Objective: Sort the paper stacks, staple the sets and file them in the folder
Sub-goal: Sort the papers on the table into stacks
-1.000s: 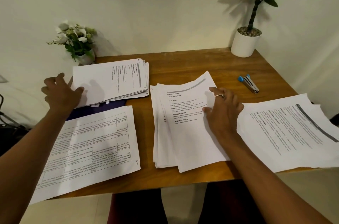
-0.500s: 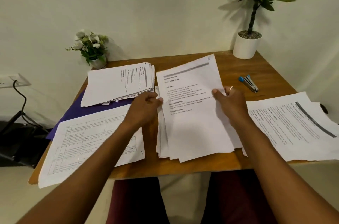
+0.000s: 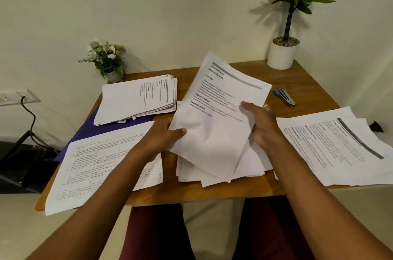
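Both hands lift a printed paper set [image 3: 217, 117] above the middle stack [image 3: 251, 166]. My left hand [image 3: 163, 138] grips its left edge, thumb on top. My right hand [image 3: 261, 123] grips its right edge. The set tilts up towards the wall. A table-printed sheet [image 3: 95, 166] lies at the front left. Another paper stack [image 3: 136, 100] rests at the back left on a purple folder [image 3: 85, 134]. Printed pages [image 3: 340, 147] lie at the right. A blue stapler [image 3: 284, 97] sits behind them.
A white pot with a tall green plant [image 3: 282, 55] stands at the back right corner of the wooden table [image 3: 308, 87]. A small flower pot [image 3: 108, 61] stands at the back left. A wall socket with a black cable [image 3: 21, 98] is at the left.
My left hand came across from the back left stack to the middle set. Both hands have raised that set off the middle stack and tilted it.
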Action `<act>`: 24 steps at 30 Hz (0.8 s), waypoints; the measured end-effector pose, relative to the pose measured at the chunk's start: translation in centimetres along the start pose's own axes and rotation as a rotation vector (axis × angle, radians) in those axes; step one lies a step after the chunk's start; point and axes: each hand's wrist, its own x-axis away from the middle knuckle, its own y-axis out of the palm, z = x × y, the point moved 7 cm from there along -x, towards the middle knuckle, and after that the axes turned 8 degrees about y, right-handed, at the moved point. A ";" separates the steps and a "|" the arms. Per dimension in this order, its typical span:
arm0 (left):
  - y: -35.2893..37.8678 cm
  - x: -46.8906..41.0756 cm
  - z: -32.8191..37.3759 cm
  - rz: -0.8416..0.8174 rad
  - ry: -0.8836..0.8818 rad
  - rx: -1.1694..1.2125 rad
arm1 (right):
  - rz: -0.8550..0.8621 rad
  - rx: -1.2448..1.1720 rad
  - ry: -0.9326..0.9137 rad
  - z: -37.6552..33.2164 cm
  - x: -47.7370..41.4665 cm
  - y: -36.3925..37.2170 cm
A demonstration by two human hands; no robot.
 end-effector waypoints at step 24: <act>-15.2 -5.3 -7.3 0.510 -0.157 0.191 | 0.117 0.461 -0.188 2.5 0.4 3.6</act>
